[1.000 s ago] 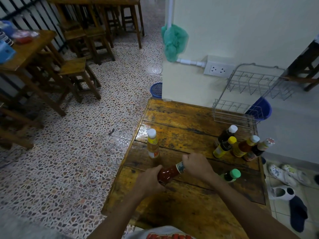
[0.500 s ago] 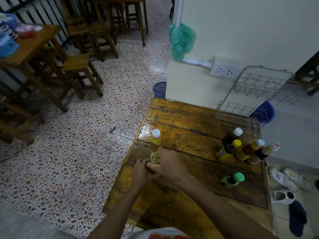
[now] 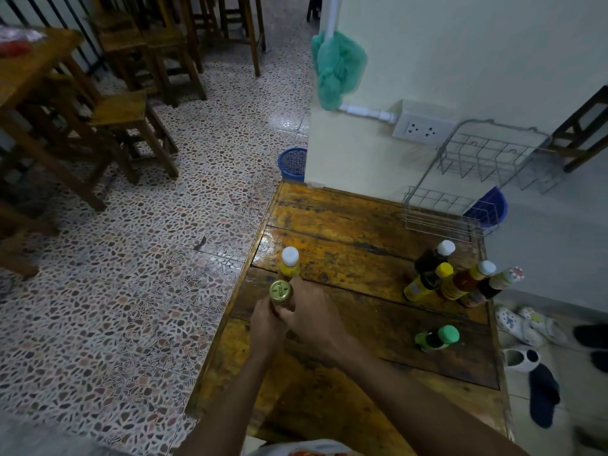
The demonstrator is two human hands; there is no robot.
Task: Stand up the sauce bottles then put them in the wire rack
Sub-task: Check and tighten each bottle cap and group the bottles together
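Head view: both hands close around a gold-capped sauce bottle [image 3: 281, 292] held upright at the left edge of the wooden bench [image 3: 345, 222]. The left hand [image 3: 268, 320] wraps the body from the left, and the right hand [image 3: 309, 315] covers it from the right, with the fingers [image 3: 288, 315] of both curled tight on the reddish body just under the cap. Whether its base touches the bench cannot be told.

Just behind it stands a white-capped yellow bottle [image 3: 289, 263], upright. Across the bench, a cluster of four bottles [image 3: 457, 278] sits near the right edge, apparently leaning together, and a green-capped bottle [image 3: 436, 337] lies on its side nearer the person. The wire rack [image 3: 467, 205] waits at the far right corner, empty as far as can be seen.

The bottle looks rigid and narrow, probably glass, so likely heavy for its size, tippy on a small base and breakable if knocked off the edge. A firm wrap around the mid-body seems safest; the smooth cap offers little purchase.
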